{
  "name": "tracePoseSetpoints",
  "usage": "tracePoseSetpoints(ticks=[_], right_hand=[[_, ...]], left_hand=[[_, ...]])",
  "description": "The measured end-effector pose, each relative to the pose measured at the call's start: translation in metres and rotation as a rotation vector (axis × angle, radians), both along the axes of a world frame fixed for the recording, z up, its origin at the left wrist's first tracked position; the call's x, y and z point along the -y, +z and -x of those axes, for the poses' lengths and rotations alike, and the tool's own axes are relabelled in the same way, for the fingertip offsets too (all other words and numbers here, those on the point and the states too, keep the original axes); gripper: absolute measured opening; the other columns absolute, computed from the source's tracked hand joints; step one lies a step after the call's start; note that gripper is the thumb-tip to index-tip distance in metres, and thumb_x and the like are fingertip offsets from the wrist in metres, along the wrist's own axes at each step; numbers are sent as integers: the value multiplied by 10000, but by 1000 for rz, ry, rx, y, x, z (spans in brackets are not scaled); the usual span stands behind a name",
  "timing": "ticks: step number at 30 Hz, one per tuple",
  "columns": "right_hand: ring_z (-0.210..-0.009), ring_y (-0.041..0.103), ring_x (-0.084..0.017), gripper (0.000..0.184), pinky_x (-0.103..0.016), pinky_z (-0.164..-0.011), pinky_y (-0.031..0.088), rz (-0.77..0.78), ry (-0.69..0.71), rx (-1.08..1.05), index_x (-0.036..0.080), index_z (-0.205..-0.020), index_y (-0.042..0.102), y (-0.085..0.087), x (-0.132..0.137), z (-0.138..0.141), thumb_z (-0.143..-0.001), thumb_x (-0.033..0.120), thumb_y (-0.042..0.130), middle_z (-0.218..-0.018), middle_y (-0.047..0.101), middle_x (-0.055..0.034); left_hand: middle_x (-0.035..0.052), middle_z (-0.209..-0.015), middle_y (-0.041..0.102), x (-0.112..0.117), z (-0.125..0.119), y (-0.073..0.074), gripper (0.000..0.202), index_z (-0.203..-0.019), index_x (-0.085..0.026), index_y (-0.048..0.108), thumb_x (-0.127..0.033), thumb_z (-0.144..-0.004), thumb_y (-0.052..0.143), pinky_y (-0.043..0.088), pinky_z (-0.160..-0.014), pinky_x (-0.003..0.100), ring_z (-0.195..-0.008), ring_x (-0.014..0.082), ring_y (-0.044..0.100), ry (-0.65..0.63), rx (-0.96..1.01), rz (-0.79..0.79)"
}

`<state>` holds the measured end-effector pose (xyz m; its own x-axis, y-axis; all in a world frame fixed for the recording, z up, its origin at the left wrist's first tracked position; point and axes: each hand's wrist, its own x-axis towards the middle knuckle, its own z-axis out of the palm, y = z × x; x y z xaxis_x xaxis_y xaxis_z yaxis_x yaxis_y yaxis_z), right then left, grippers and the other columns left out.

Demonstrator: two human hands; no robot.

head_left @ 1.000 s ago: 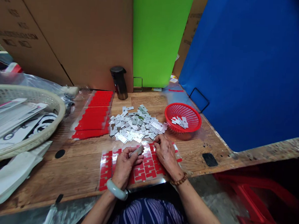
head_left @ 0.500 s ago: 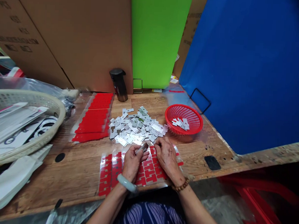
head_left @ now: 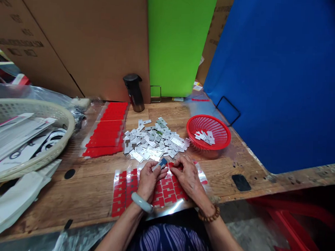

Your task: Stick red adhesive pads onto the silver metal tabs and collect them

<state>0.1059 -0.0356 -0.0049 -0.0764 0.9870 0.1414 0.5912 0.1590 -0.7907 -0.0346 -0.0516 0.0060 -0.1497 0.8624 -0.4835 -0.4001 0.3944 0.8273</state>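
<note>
My left hand (head_left: 149,180) holds a small flat metal plate (head_left: 162,163) between thumb and fingers, above a clear sheet of red T-shaped stickers (head_left: 120,192). Over the same sheet, my right hand (head_left: 188,176) has thumb and forefinger closed down by the sheet's upper edge, beside a red sticker. Whatever sits between those fingertips is too small to make out. Just beyond both hands lies a loose heap of small silver metal plates (head_left: 152,139), each with a notch or mark. A red plastic basket (head_left: 223,142) to the right contains several similar plates.
Overlapping red sticker sheets (head_left: 106,130) lie back left. A dark bottle (head_left: 135,94) stands behind the heap. At far left is a cream basket (head_left: 68,136) with printed cards. Green (head_left: 176,44) and blue panels (head_left: 280,82) rise behind; a red stool (head_left: 293,231) stands lower right.
The view has shifted slightly. My left hand keeps the metal plate, which is tilted a little differently. My right fingers remain by the sheet's upper edge, with the hand slightly turned.
</note>
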Motion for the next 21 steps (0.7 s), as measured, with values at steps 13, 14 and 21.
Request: tracePoseSetpoints(ticks=[13,14,21], right_hand=[[-625,487,-122,139,-233,-584,399,182,1,-526,183,-691,514,15,5,-14,-726,271,616,-661,514,33],[-621,493,-120,150,-231,-582,406,176,-11,-544,185,-694,512,20,9,-15,-729,283,621,-666,515,33],[-634,520,-121,106,-228,-580,410,157,3,-418,190,-705,534,50,46,-6,-765,261,586,-701,546,16]], left_hand=[[98,-777,686,-4,3,9,119,-811,-109,518,6,-793,545,566,-662,229,-696,152,698,-22,89,60],[99,-777,688,-3,5,12,124,-811,-103,527,18,-790,539,567,-680,237,-695,150,697,-32,106,67],[137,-824,711,28,21,38,297,-1014,-64,550,63,-746,549,557,-731,221,-745,163,700,-162,245,128]])
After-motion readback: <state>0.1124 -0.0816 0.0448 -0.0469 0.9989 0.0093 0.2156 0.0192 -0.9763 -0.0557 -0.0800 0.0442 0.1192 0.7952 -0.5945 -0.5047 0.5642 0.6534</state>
